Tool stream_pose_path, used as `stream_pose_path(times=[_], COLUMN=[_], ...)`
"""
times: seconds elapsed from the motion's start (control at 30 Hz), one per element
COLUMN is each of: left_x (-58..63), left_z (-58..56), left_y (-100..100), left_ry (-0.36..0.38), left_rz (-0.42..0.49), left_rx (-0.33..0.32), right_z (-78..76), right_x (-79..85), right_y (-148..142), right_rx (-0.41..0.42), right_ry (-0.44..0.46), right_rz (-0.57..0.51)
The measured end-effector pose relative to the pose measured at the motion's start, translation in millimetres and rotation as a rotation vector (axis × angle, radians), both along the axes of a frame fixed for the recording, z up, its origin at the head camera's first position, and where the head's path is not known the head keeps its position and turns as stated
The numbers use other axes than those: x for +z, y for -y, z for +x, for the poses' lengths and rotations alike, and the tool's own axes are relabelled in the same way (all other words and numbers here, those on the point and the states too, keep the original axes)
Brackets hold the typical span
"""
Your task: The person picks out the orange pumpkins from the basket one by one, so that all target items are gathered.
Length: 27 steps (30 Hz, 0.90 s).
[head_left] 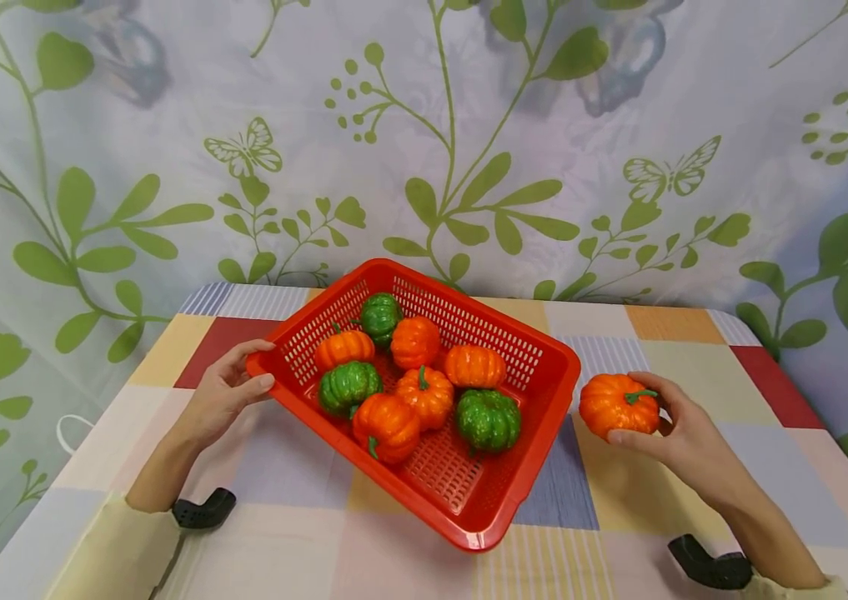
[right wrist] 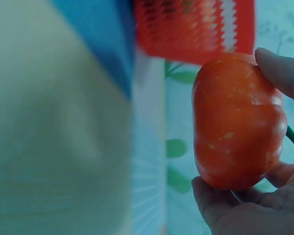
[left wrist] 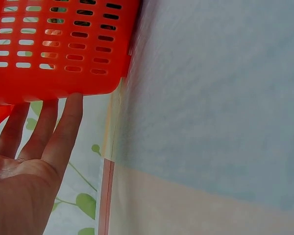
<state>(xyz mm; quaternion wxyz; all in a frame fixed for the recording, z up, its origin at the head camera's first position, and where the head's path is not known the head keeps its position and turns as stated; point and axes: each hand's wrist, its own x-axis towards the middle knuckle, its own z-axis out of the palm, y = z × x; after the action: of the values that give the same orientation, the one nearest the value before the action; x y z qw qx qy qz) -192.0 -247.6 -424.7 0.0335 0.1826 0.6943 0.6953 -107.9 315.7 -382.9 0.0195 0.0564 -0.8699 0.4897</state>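
A red plastic basket point(head_left: 448, 477) with slotted walls stands at an angle on the table, holding several small orange pumpkins point(head_left: 425, 397) and three green pumpkins point(head_left: 489, 420). My left hand point(head_left: 223, 395) grips the basket's left corner at the rim, thumb on the near side. In the left wrist view, fingers point(left wrist: 63, 132) of that hand reach to the rim. To the right of the basket, my right hand point(head_left: 682, 429) holds another orange pumpkin point(head_left: 614, 406) with a green stem, apart from the basket. The right wrist view shows this pumpkin point(right wrist: 237, 122) between thumb and fingers.
A patchwork-patterned cloth point(head_left: 281, 542) covers the table. Behind it hangs a curtain point(head_left: 408, 125) printed with green leaves and butterflies. Each wrist wears a black device, one on the left point(head_left: 204, 509) and one on the right point(head_left: 709, 565). A white cord loop point(head_left: 63, 433) shows at the left edge.
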Motion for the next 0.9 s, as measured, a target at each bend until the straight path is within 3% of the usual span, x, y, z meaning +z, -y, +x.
stream_pose_path(times=[0.2, 0.53, 0.9], left_x=[-2.0, -2.5, -0.1], left_z=[-1.2, -0.4, -0.1], left_y=[-1, 0, -1], left_ry=[0.002, 0.003, -0.003], left_rz=[-0.027, -0.023, -0.028], left_rx=[0.013, 0.02, 0.029], right_z=[-10.2, -23.1, -22.9], right_x=[-15.5, -28.7, -36.4], right_y=[-13, -18, -20], right_rx=[-0.011, -0.005, -0.009], right_ry=[0.097, 0.104, 0.113], right_rz=[-0.01, 0.056, 0.03])
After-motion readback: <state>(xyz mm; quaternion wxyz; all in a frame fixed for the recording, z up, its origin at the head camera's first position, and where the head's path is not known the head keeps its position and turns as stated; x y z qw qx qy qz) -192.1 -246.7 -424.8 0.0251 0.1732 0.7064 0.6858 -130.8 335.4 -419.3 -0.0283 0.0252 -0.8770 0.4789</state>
